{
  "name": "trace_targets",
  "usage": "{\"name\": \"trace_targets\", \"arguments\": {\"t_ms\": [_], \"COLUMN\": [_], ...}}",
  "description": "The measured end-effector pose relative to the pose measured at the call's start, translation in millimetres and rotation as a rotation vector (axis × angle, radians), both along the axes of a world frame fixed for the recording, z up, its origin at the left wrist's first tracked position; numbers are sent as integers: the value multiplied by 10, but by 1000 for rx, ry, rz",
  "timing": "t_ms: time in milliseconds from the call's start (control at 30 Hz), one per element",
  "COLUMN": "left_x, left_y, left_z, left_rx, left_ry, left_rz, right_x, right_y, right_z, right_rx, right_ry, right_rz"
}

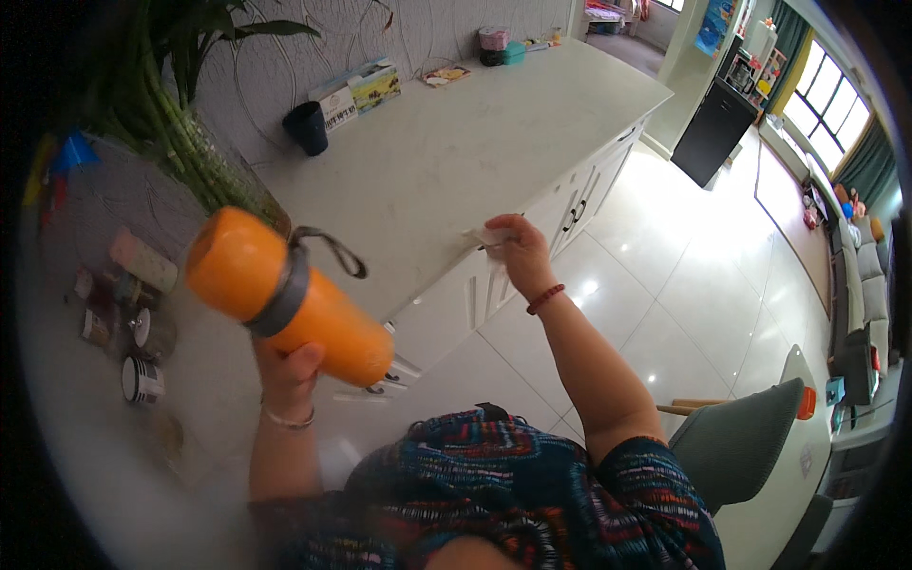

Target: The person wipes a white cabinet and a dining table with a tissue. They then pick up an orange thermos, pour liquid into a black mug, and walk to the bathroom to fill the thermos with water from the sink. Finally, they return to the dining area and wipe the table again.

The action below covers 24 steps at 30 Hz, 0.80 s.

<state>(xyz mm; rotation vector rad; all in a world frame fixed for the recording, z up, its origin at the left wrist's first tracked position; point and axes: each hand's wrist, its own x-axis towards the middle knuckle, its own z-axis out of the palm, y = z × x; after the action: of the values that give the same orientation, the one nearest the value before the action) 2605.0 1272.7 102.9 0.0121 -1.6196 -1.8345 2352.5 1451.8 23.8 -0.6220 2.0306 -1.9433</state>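
Observation:
My left hand [291,367] is closed around an orange bottle [342,320] with a grey band and a dark strap loop; it is tilted and raised in front of the counter. In my right hand [524,253] is a thin whitish cloth or tissue [491,241], pinched by the fingers at the front edge of the white countertop [427,171]. A red bead bracelet circles the right wrist.
Green stalks in a glass vase [249,185], a dark cup [306,128], cartons [367,89] and small boxes [494,43] stand along the wall. Several jars [146,377] are at the left. A grey-green chair [741,434] stands at the right.

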Motion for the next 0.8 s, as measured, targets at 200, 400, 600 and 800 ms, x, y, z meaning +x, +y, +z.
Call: {"name": "trace_targets", "arguments": {"t_ms": [200,400,600,800], "left_x": [-484,-835,-1009,-1026], "left_y": [514,955,1247,1310], "left_z": [5,-3,5,74], "left_rx": [11,-295,-843,-859], "left_ry": [-117,-176,-168,-137], "left_rz": [-218,-221,6,43], "right_x": [210,551,570,524], "right_y": [672,1019,1099,1025], "right_z": [849,1581,1810,1985], "right_rx": [-171,44,521,599], "right_ry": [46,551,953,933], "right_rz": [45,120,179,275]}}
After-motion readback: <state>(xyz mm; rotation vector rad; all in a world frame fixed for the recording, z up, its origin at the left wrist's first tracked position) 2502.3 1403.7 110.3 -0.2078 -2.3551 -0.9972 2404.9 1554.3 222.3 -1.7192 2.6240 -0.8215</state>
